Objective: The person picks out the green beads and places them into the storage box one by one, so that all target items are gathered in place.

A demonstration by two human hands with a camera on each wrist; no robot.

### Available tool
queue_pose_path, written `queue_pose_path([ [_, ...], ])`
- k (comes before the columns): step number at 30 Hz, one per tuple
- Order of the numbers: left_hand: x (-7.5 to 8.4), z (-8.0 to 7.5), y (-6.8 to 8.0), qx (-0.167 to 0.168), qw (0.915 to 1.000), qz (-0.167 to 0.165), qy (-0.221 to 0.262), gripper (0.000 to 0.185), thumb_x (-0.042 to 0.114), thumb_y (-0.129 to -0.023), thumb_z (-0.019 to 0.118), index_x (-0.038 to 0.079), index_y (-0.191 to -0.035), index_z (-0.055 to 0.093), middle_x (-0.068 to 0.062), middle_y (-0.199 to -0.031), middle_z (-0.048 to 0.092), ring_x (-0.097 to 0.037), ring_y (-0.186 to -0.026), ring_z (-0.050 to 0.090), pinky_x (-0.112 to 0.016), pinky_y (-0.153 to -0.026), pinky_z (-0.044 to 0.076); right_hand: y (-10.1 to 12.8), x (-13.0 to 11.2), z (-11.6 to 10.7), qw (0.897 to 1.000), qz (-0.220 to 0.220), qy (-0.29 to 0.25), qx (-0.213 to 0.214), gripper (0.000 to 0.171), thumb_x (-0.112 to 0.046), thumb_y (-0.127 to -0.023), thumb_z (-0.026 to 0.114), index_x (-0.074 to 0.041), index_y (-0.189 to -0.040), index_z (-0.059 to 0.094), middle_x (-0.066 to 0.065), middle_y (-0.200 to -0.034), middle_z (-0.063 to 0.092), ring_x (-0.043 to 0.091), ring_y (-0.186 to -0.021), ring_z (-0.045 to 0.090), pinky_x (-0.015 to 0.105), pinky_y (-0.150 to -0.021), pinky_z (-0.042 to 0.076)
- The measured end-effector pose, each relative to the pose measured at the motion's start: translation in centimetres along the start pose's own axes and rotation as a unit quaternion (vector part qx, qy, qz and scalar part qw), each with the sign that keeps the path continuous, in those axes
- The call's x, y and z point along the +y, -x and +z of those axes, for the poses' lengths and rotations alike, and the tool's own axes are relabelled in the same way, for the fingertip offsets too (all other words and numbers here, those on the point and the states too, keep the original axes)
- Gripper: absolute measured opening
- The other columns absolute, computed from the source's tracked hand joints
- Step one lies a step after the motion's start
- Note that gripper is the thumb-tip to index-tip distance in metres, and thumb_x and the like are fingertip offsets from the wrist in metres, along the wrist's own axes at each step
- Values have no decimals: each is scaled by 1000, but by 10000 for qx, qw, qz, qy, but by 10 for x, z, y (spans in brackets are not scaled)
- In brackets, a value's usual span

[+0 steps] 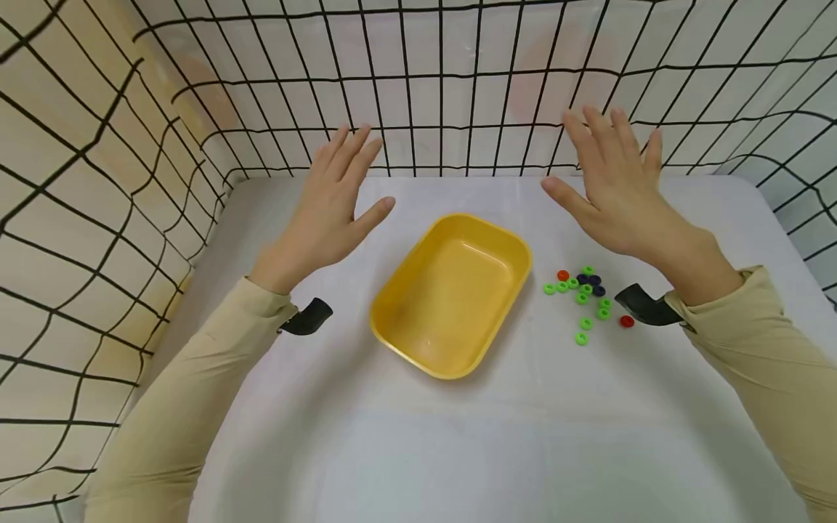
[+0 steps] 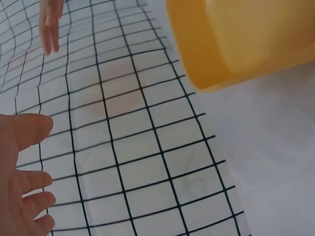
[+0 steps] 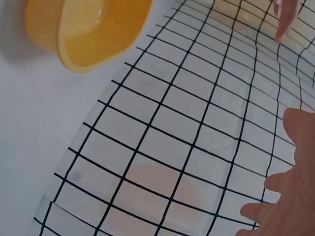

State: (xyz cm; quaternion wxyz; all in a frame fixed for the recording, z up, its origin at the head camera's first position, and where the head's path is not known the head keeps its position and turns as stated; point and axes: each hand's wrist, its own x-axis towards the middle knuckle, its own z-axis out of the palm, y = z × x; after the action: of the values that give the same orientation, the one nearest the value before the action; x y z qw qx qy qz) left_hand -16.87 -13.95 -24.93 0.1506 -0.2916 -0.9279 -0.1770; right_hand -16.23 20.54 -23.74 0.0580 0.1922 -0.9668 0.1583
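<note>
Both hands raised above the tabletop [image 1: 418,436], fingers straight, grip released, holding nothing: left hand [image 1: 330,200] left of the yellow tray [image 1: 451,294], right hand [image 1: 611,192] up beyond the small rings [image 1: 585,294]. Rings lie loose just right of the tray. Wire mesh fence [image 1: 131,145] around

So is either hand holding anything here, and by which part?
Nothing is held. The left hand and right hand are both open above the table, apart from the yellow tray and the small rings.

Both hands, left hand [image 1: 330,200] and right hand [image 1: 611,189], are raised with fingers straight and spread, apparently holding nothing, sleeved forearms angled inward.
</note>
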Motion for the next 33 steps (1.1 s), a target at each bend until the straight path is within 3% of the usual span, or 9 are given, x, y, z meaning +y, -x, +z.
queue_pose_path([
  [6,-11,-11,21,532,9938,-493,846,64,27,-91,55,11,-145,24,-4,-153,14,-13,-140,-2,-36,-115,3,12,13,-4,9968,102,-630,479,71,-51,-95,31,-15,-148,2,7,-154,-1,26,-139,-13,54,-106,-20],
  [9,-12,-21,36,856,9794,-868,1608,62,23,-90,58,14,-144,29,2,-150,23,-8,-138,11,-31,-114,12,24,22,-2,9889,240,-1305,665,64,-42,-97,34,-19,-148,3,2,-154,1,17,-139,-10,45,-111,-16],
  [11,-13,-18,50,1042,9521,-993,2699,59,14,-89,58,11,-142,32,0,-147,29,-11,-137,19,-29,-114,15,34,28,5,9784,430,-1844,828,60,-35,-98,36,-20,-148,6,-1,-153,4,14,-139,-5,41,-113,-10],
  [13,-11,-7,65,1052,9120,-1077,3816,58,4,-87,58,5,-140,33,-7,-144,34,-17,-134,27,-30,-114,18,46,35,17,9667,692,-2265,971,56,-29,-98,36,-21,-147,10,0,-152,9,14,-139,4,40,-115,-2],
  [16,-7,21,87,513,8713,-1294,4706,62,-6,-83,58,-3,-139,29,-16,-144,32,-25,-134,28,-36,-114,18,63,51,43,9492,1095,-2698,1196,49,-26,-99,35,-18,-145,19,4,-150,20,16,-138,18,35,-116,12],
  [20,0,63,111,-938,8699,-1474,4613,89,-1,-75,71,1,-144,16,-10,-151,19,-22,-138,17,-39,-115,15,84,72,75,9386,1588,-2794,1255,43,-25,-100,33,-12,-141,28,9,-143,32,13,-131,34,17,-108,27],
  [23,0,91,125,-1644,8554,-1554,4659,111,5,-67,80,15,-148,5,6,-153,10,-11,-139,11,-37,-115,11,94,83,87,9352,1752,-2803,1272,42,-24,-100,33,-8,-138,32,11,-138,36,5,-124,41,5,-97,32],
  [30,-2,119,132,-1305,8567,-1450,4775,115,6,-63,83,16,-148,6,6,-151,19,-10,-135,23,-30,-114,16,102,93,94,9298,1686,-2973,1364,40,-21,-100,34,-3,-135,34,10,-130,39,1,-115,46,1,-87,37],
  [33,0,117,126,-1080,8406,-1332,5138,107,-5,-63,80,8,-146,14,-5,-148,27,-18,-132,31,-33,-112,25,101,97,97,9303,1702,-2988,1278,40,-22,-100,34,-2,-135,34,8,-129,39,-1,-112,46,1,-86,38],
])
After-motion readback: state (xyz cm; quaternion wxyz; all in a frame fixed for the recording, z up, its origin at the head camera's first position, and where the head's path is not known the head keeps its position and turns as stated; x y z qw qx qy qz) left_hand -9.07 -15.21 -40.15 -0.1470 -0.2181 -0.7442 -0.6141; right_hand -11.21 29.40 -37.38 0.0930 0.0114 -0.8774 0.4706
